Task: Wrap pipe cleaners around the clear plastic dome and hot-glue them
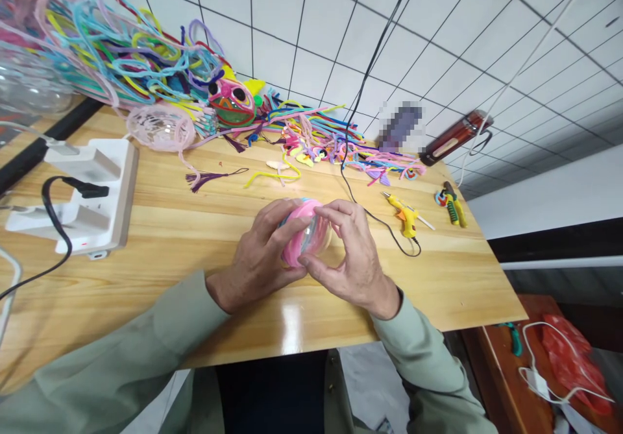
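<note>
Between my two hands, just above the wooden table (185,226), is a clear round plastic ball (318,234) with pink fuzzy stems (294,242) wrapped on its left side. A bit of light blue shows at its top. My left hand (265,246) grips the pink side, fingers curved over it. My right hand (350,252) holds the clear side, thumb at the lower edge and fingertips at the top. Palms and fingers hide part of the ball.
A yellow glue gun (406,218) and pliers (452,207) lie to the right. A white power strip (109,194) stands left. Fuzzy stems (146,58), a pink-wrapped clear ball (160,128) and a decorated fish-like ball (234,102) line the back. A red thermos (457,137) stands by the wall.
</note>
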The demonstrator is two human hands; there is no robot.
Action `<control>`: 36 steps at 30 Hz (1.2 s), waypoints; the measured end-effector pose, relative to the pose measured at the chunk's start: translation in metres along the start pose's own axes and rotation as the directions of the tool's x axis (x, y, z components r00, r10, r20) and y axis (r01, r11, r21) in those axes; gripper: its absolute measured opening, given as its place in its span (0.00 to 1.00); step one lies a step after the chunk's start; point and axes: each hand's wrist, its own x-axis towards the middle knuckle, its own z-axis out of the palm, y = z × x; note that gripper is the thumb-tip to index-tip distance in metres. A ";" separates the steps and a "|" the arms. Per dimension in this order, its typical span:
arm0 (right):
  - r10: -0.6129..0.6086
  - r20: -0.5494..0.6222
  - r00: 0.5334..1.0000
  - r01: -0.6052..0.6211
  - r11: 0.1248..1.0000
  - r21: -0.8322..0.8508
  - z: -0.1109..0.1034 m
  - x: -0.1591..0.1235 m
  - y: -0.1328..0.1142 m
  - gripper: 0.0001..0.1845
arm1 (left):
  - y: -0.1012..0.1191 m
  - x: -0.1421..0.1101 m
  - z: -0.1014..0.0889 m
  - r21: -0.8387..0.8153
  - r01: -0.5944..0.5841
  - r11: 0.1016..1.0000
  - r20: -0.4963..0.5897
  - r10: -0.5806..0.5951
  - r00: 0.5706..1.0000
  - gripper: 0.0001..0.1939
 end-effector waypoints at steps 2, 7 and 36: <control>0.002 0.003 1.000 -0.002 1.000 0.001 0.001 -0.001 0.001 0.34 | 0.000 -0.001 0.000 0.001 0.012 1.000 0.009 -0.012 1.000 0.42; 0.014 0.038 0.999 -0.015 1.000 0.023 0.005 -0.002 0.007 0.36 | -0.001 -0.003 0.003 0.035 0.072 0.997 0.053 -0.074 0.996 0.41; 0.038 -0.003 0.999 -0.038 0.997 0.067 0.014 -0.003 0.010 0.38 | 0.003 -0.003 0.004 0.005 0.171 0.985 0.107 -0.171 0.979 0.50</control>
